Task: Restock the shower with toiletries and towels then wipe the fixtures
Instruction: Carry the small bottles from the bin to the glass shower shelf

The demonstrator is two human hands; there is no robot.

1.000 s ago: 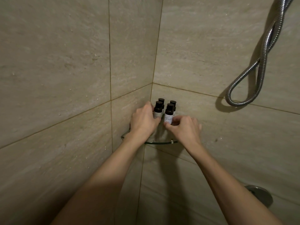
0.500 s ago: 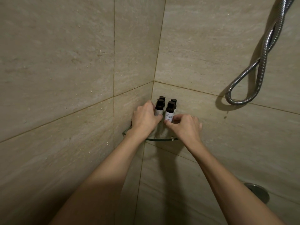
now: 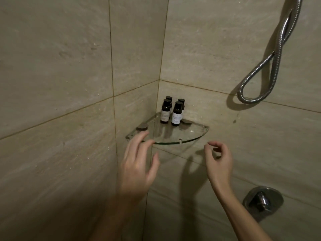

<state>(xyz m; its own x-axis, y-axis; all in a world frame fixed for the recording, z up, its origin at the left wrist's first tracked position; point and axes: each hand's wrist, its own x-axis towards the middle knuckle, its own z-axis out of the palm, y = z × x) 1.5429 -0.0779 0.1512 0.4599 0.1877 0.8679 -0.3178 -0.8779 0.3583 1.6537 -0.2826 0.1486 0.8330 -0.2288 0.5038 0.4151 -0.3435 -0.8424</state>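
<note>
Four toiletry bottles (image 3: 171, 111) are set upright at the back of a glass corner shelf (image 3: 191, 140) — that part seems done. Nothing is held: left hand (image 3: 137, 169) spread, right hand (image 3: 218, 162) loosely curled, both near its front edge. Towels are unseen — shower hose (image 3: 271, 61) probably unwiped.

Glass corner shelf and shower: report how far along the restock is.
Done: four toiletry bottles stand upright at the back of the glass corner shelf. In hand: nothing; left hand and right hand are empty near its front edge. Left: no towels in view, and the shower hose and mixer valve likely await wiping.
</note>
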